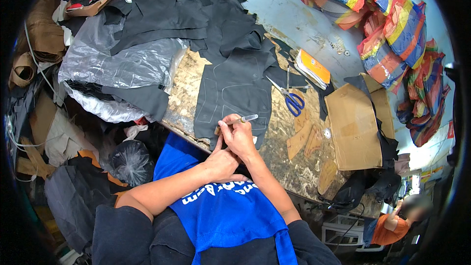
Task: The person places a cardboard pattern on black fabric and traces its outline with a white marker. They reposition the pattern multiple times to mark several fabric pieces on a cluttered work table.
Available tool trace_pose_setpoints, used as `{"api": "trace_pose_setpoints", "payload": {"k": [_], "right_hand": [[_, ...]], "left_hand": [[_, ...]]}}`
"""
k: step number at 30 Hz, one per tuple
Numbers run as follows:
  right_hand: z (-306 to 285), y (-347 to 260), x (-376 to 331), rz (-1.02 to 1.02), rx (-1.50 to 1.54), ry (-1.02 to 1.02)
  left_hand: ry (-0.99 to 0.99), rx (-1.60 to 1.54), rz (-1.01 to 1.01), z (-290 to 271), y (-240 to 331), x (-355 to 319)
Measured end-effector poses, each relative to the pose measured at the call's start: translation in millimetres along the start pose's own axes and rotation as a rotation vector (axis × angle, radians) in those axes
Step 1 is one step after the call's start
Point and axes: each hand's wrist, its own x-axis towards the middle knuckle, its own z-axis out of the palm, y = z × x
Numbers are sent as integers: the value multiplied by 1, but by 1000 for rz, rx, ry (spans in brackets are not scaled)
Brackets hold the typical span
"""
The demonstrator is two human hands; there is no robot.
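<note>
My right hand (238,138) is closed around a pen (249,118), whose pale, see-through end points to the right. It rests on a dark grey fabric piece (235,88) marked with light outlines of curved pattern shapes. A small tan bit shows at the fingertips; I cannot make out what it is. My left hand (222,165) lies just below, touching the right one at the fabric's near edge. Its index finger stretches forward and its thumb points right; its other fingers are partly hidden. Blue-handled scissors (294,103) lie to the right of the fabric with the blades apart.
Dark fabric (167,14) is heaped at the far left beside a clear plastic bag (122,68). Tan pattern templates (300,140), an orange-covered notebook (312,67) and a cardboard box (352,127) occupy the worn table's right side. A person in orange (390,228) sits at the lower right.
</note>
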Motion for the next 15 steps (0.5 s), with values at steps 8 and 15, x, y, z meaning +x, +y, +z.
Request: {"api": "trace_pose_setpoints", "payload": {"k": [8,15], "right_hand": [[-12,-3,-6,33,-84,46],[-67,40,-33,305,-169,219]], "left_hand": [[-3,2,-9,-13,4,3],[-159,28,-55,-44,7,22]]}}
